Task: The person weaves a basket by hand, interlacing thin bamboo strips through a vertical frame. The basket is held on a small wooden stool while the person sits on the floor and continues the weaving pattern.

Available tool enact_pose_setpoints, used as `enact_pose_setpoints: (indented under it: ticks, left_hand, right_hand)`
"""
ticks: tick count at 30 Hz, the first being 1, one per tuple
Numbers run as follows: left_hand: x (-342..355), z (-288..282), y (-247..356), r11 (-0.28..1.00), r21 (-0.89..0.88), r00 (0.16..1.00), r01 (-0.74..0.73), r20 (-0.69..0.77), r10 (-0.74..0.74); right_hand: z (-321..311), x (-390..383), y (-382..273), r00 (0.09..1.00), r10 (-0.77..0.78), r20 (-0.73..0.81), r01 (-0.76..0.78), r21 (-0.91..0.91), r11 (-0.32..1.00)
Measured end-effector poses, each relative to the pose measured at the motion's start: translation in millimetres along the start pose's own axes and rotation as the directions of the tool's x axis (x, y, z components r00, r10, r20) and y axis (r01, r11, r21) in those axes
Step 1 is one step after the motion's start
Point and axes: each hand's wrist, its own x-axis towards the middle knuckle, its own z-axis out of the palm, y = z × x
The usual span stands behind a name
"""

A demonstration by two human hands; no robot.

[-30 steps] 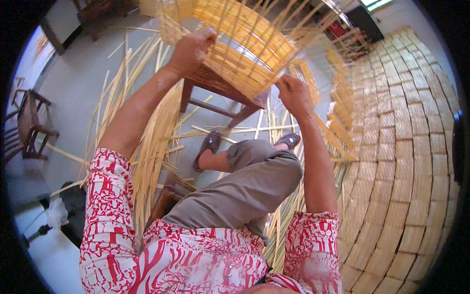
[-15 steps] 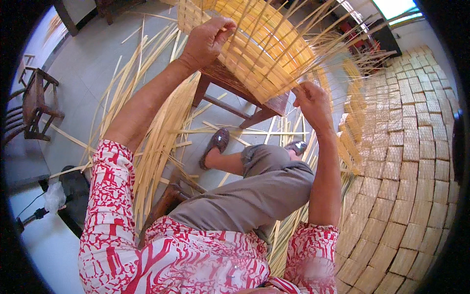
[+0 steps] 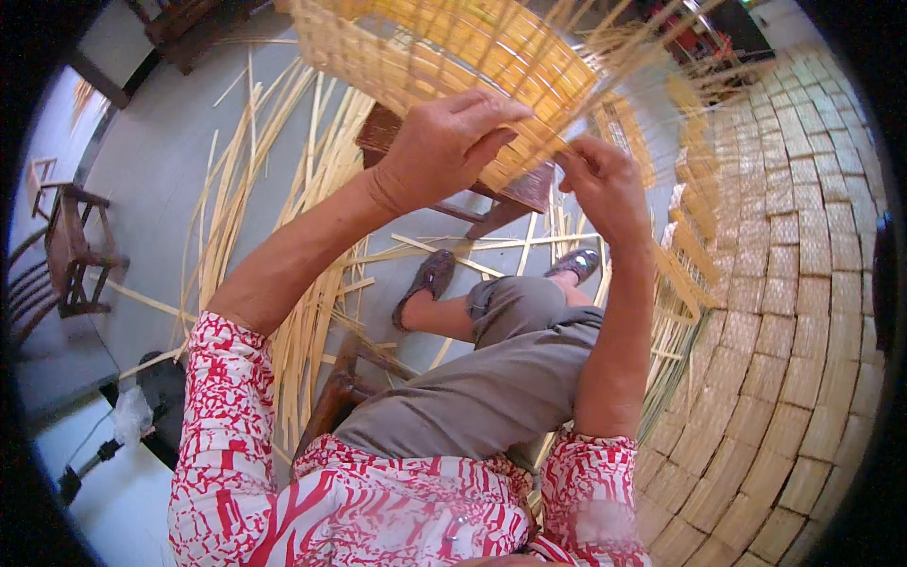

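A partly woven basket [image 3: 378, 57] of yellow bamboo strips is at the top of the view, its long loose stakes fanning upward and to the right. It rests at or above a dark red-brown wooden stool [image 3: 524, 194]. My left hand [image 3: 449, 146] is at the basket's near wall, fingers stretched toward the right corner and thumb apart from them. My right hand [image 3: 605, 184] is closed at that corner, thumb and fingertips pinching the woven edge. The exact strip between its fingertips is too blurred to make out.
Loose bamboo strips [image 3: 307, 255] litter the grey floor at left and under the stool. Stacked woven bamboo pieces [image 3: 775, 312] cover the right side. A small wooden chair [image 3: 76, 246] stands far left. My legs [image 3: 472, 378] are below the stool.
My left hand has moved right and down along the basket wall, close to my right hand, and its fingers have stretched out. The basket has shifted slightly left and up in view.
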Motion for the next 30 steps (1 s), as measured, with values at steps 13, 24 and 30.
enact_pose_setpoints:
  ticks: [13,24,30]
  left_hand:
    - [43.5,15.4,2.5,0.997,0.061,0.94,-0.047,0.339,0.023]
    - [33.5,6.6,-10.4,0.994,0.057,0.896,-0.097,0.44,0.063]
    - [42.3,4.7,-3.5,0.978,0.114,0.838,-0.177,0.539,0.089]
  right_hand:
    - [12.7,-16.2,-13.6,0.992,-0.025,-0.123,0.006,-0.152,0.988]
    - [17.7,-20.6,-11.6,0.969,-0.225,-0.103,0.204,-0.18,0.962]
    - [17.1,-22.9,-3.3,0.926,-0.354,-0.132,0.328,-0.185,0.926]
